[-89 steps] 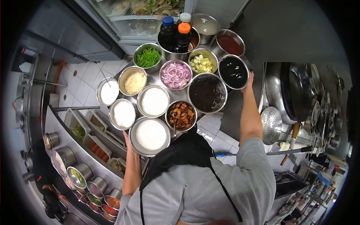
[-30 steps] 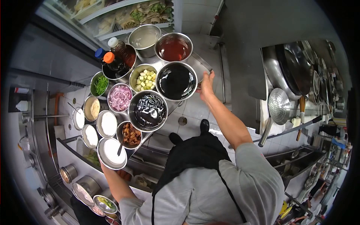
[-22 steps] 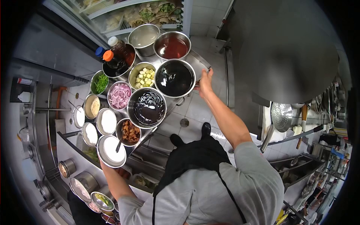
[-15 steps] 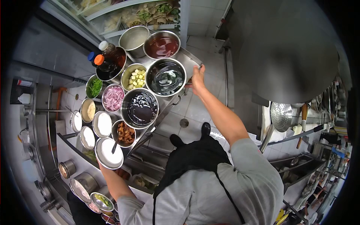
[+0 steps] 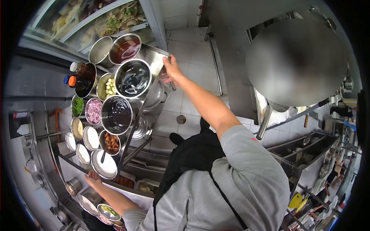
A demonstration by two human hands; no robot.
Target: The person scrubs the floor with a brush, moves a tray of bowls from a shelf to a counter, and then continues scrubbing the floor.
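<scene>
My right hand [image 5: 172,70] grips the far right corner of a metal cart [image 5: 155,63], thumb on top and fingers below the edge. My left hand [image 5: 93,178] is at the near left end of the cart, beside a bowl of white powder [image 5: 104,164] with a dark-handled spoon; its fingers look stretched out. On the cart stand steel bowls of dark liquid [image 5: 116,115], clear liquid [image 5: 133,79], reddish sauce [image 5: 126,49], sliced onion [image 5: 93,111], pale cubes [image 5: 110,87], chopped greens [image 5: 78,106] and brown pieces [image 5: 111,142]. Bottles [image 5: 79,81] lean in another bowl.
A fridge with produce shelves [image 5: 119,21] stands behind the cart. A large metal wok-like surface [image 5: 296,63] looms at the right. Below my left arm are more bowls [image 5: 108,211]. A drain [image 5: 180,119] lies in the tiled floor [image 5: 185,96].
The cart and its bowls have shifted left in view, showing more pots on its lower shelf. My left hand, mostly hidden behind the white-powder bowl before, now shows.
</scene>
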